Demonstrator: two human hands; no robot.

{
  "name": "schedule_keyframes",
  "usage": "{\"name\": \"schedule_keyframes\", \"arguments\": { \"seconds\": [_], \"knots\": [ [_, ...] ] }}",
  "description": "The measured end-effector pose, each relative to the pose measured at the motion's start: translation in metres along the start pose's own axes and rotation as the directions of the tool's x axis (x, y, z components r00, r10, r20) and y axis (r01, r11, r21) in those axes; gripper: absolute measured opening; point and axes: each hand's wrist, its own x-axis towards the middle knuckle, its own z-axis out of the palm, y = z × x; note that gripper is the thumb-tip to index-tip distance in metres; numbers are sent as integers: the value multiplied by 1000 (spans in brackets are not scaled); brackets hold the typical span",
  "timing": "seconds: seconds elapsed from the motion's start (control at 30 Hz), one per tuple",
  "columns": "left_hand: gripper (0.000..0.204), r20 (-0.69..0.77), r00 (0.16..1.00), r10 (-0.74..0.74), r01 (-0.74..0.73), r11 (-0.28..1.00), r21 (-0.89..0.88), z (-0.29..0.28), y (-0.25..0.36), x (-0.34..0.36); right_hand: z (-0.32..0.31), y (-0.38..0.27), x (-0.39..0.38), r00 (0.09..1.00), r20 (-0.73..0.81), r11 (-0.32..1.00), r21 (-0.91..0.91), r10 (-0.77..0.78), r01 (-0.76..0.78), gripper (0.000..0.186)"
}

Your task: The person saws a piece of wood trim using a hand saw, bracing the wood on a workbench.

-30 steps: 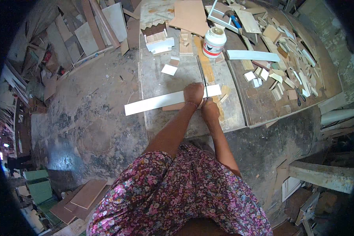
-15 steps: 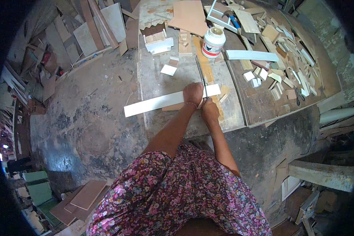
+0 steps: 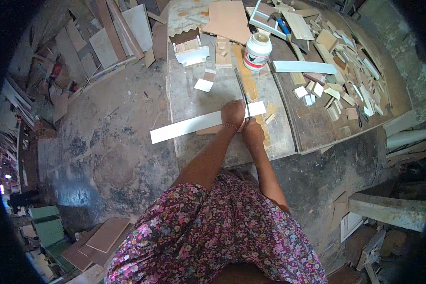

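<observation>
- White strip [image 3: 187,127] lies aslant on the worktop [image 3: 281,139]; left end juts past the edge, short right end shows beyond the hands
- Thin dark blade tool [image 3: 242,85] crosses the strip near that right end; step in hand looks like sawing, by my judgement
- Right hand [image 3: 253,133]: grip closed round the tool's near end; handle covered
- Left hand [image 3: 233,113]: on the strip, just left of the blade; fingers hidden, cannot tell if grip is clenched or only pressing
- Next stroke likely calls for strip pinned firm, blade straight, left fingers clear
- Hard to make out: cut depth, teeth; brown wood piece [image 3: 209,129] partly hidden, unclear if it props the strip
</observation>
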Motion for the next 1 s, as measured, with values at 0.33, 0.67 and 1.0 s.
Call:
{"name": "schedule_keyframes", "arguments": {
  "seconds": [0.33, 0.67, 1.0],
  "knots": [
    [19, -7, 999, 48, -47, 992, 116, 0, 0, 0, -5, 0, -1, 999, 32, 1000, -21, 7, -6, 35],
    [17, -44, 995, 89, -82, 987, 139, -4, 2, -2, -2, 2, 1, 999, 31, 999, -2, 39, -39, 35],
    [19, -60, 982, 178, -161, 961, 224, 3, -1, -2, -3, 3, 1, 998, 51, 999, -4, 42, -42, 34]
  ]
}}
